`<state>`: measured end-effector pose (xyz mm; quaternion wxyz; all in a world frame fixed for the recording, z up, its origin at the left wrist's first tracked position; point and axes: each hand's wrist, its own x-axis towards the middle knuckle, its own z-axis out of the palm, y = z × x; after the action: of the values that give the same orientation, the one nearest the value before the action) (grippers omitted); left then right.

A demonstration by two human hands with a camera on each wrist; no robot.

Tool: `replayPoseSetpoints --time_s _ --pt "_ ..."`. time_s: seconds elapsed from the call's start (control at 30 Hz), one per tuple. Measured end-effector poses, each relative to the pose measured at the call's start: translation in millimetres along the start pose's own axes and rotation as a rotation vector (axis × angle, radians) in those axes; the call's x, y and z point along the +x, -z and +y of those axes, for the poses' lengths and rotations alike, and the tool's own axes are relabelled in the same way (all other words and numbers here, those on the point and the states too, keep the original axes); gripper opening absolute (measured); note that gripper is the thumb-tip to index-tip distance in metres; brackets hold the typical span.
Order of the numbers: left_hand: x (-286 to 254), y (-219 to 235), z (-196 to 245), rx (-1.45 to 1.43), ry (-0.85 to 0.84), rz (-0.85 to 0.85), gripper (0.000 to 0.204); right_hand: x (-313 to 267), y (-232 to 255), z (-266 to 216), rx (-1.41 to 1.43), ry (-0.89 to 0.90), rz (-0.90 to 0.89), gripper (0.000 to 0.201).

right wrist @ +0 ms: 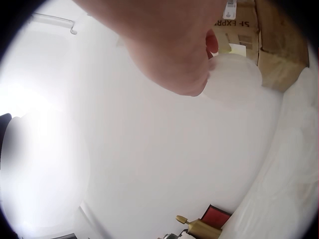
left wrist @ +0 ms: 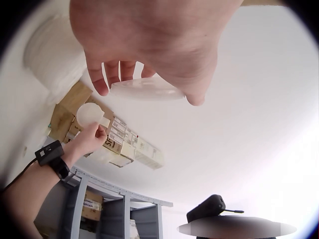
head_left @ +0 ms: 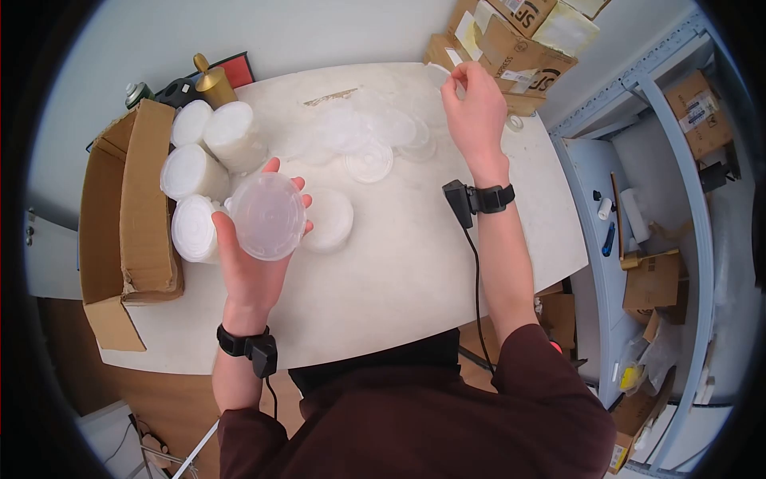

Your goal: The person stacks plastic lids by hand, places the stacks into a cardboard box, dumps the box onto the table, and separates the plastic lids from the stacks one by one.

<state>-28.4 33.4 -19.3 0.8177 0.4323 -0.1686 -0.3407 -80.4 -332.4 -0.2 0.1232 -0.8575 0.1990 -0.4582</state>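
Note:
My left hand holds a round translucent plastic lid over the table, thumb at one edge and fingertips behind the other. In the left wrist view this lid shows edge-on between thumb and fingers. My right hand is raised near the back right, pinching a second round lid by its edge; that lid stands tilted in the right wrist view. Loose clear lids lie spread across the middle back of the table. A low round white stack sits right of my left hand.
Several tall white round stacks stand at the left beside an open cardboard box. A gold bottle is behind them. Cardboard cartons are piled at the back right, near a tape roll. Blue-grey shelving stands right of the table.

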Motion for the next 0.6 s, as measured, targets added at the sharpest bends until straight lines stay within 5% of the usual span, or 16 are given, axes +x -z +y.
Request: replayPoseSetpoints --time_s 0.13,0.2,0.33,0.43,0.5,0.6 --pt "0.2 0.2 -0.3 0.017 -0.006 -0.011 0.118 -12.3 -13.5 10.5 -0.186 0.024 -0.209 0.012" --pt "1.4 -2.7 -0.9 0.029 -0.008 -0.003 0.119 -18.3 -11.2 2.4 -0.142 0.004 -0.483 0.012" --pt "-0.7 -2.0 0.4 0.191 -0.043 -0.075 0.128 -18.5 3.9 -63.0 0.154 0.079 -0.421 0.015" --pt "-2.9 3.4 -1.5 0.398 -0.072 -0.21 0.135 -27.8 34.9 -124.2 0.51 0.156 -0.565 0.016" --pt "-4.1 -1.0 -0.6 0.403 -0.044 -0.2 0.141 -38.7 46.9 -149.0 0.737 0.368 -0.681 0.016" --pt "-3.5 -4.4 -2.9 0.392 -0.09 -0.19 0.141 -51.2 48.2 -158.3 0.692 0.414 -0.601 0.02"
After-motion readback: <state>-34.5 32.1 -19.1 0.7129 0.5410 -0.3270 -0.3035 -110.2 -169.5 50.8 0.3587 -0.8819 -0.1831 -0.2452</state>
